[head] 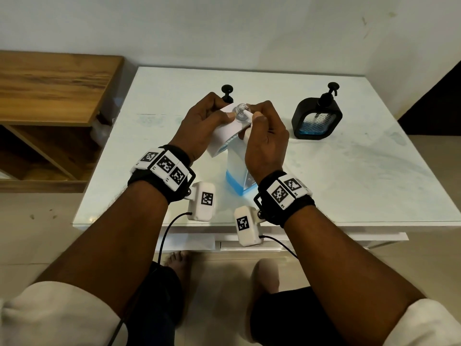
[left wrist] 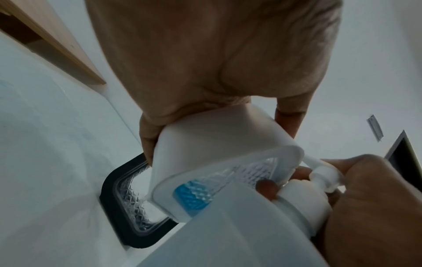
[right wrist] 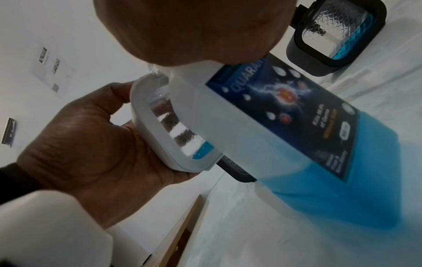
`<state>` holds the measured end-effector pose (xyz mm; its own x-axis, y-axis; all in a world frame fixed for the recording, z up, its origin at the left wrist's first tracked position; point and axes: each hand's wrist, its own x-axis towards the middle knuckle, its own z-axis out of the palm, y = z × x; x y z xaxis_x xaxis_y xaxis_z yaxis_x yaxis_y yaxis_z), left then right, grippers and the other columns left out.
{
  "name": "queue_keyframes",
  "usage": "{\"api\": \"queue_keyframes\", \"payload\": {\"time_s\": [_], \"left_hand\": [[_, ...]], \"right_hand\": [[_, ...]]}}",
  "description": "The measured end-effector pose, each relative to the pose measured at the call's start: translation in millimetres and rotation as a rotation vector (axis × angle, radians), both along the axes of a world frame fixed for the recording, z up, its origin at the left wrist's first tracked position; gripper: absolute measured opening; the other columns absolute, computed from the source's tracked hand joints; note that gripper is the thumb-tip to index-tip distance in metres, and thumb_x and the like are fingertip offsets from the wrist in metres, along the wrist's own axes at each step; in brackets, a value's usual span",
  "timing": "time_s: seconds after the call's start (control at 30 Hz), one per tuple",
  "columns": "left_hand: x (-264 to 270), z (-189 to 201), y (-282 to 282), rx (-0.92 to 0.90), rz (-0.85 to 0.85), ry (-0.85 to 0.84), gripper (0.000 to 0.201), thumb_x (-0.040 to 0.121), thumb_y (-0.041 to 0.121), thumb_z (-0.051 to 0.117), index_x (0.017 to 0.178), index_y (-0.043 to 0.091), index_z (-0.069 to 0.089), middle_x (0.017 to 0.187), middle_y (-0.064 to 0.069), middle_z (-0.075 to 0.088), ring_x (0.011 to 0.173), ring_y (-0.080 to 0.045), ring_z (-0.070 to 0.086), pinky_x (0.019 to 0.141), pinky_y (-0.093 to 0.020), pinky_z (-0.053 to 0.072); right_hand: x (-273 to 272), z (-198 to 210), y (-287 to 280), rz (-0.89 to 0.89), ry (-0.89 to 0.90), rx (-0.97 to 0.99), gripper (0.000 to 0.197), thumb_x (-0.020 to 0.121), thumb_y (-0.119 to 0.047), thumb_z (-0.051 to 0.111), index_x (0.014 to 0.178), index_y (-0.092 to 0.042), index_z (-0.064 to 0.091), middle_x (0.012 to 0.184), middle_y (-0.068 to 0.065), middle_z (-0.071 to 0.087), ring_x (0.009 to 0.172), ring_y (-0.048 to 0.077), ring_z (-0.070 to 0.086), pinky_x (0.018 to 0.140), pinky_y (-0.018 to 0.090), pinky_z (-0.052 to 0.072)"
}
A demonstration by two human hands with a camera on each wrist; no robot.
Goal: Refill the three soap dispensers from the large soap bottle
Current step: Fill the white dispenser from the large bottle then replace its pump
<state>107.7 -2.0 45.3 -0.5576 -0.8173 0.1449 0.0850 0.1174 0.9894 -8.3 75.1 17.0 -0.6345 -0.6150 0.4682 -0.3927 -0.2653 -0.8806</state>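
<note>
1. A white soap dispenser [head: 225, 132] is held tilted in the left hand [head: 199, 123], its open clear neck [head: 240, 109] turned toward the pump spout of the large soap bottle.
2. The left hand's fingers are curled round the white dispenser's body, with the thumb lying on its upper face; a little blue soap is seen in the lower corner of its ribbed window [left wrist: 194, 193].
3. The large soap bottle [head: 238, 171] is seen standing on the white table [head: 349, 176], just beside and partly under the white dispenser; blue soap fills only its lower part, and a dark blue label [right wrist: 303, 122] is carried on its front.
4. The right hand [head: 265, 141] is closed round the top of the large soap bottle, fingers curled about the white pump head [left wrist: 324, 178]; whether the pump is being pressed down cannot be told.
5. A black dispenser [head: 316, 116] with its pump fitted stands to the right of the large soap bottle, well apart from it, with blue soap low in its window.
6. A second black dispenser [left wrist: 128, 198] stands behind the large soap bottle, mostly hidden by the hands; only its pump top [head: 227, 92] shows from the head view.
7. A wooden shelf [head: 55, 81] stands to the left of the large soap bottle, beyond the table's edge.
</note>
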Motion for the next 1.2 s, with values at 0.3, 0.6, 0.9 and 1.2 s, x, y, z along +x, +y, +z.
{"api": "queue_keyframes", "payload": {"time_s": [0.3, 0.6, 0.9, 1.2], "left_hand": [[0.8, 2.2, 1.2, -0.022, 0.017, -0.024, 0.012, 0.086, 0.014, 0.062, 0.078, 0.021, 0.055, 0.076, 0.015, 0.067, 0.073, -0.005, 0.059, 0.067, -0.014, 0.044], [3.2, 2.3, 0.1, 0.001, 0.035, -0.023, 0.011, 0.081, 0.019, 0.063, 0.075, 0.025, 0.056, 0.081, 0.011, 0.069, 0.077, -0.010, 0.060, 0.071, -0.020, 0.043], [0.2, 5.0, 3.2, -0.003, 0.043, -0.035, 0.011, 0.081, 0.019, 0.062, 0.077, 0.019, 0.051, 0.078, 0.012, 0.065, 0.076, -0.008, 0.057, 0.071, -0.020, 0.042], [1.8, 3.9, 3.4, -0.017, 0.032, -0.027, 0.016, 0.085, 0.011, 0.061, 0.075, 0.020, 0.053, 0.073, 0.016, 0.066, 0.070, -0.003, 0.058, 0.065, -0.013, 0.043]], "right_hand": [[3.7, -2.4, 3.0, 0.007, 0.003, -0.005, 0.034, 0.100, -0.035, 0.041, 0.092, -0.009, 0.060, 0.071, -0.007, 0.064, 0.065, 0.006, 0.058, 0.061, 0.029, 0.050], [2.5, -1.1, -2.4, 0.003, 0.011, -0.004, 0.026, 0.100, -0.025, 0.041, 0.086, -0.011, 0.059, 0.068, 0.000, 0.064, 0.062, 0.012, 0.057, 0.060, 0.031, 0.047], [4.3, -3.6, 1.2, -0.021, 0.013, -0.021, 0.031, 0.104, -0.026, 0.044, 0.095, -0.006, 0.064, 0.070, -0.002, 0.065, 0.065, 0.012, 0.059, 0.062, 0.032, 0.047], [2.6, -3.4, 2.6, 0.015, -0.018, -0.019, 0.027, 0.102, -0.020, 0.043, 0.092, -0.004, 0.062, 0.071, -0.004, 0.063, 0.064, 0.002, 0.054, 0.061, 0.020, 0.043]]}}
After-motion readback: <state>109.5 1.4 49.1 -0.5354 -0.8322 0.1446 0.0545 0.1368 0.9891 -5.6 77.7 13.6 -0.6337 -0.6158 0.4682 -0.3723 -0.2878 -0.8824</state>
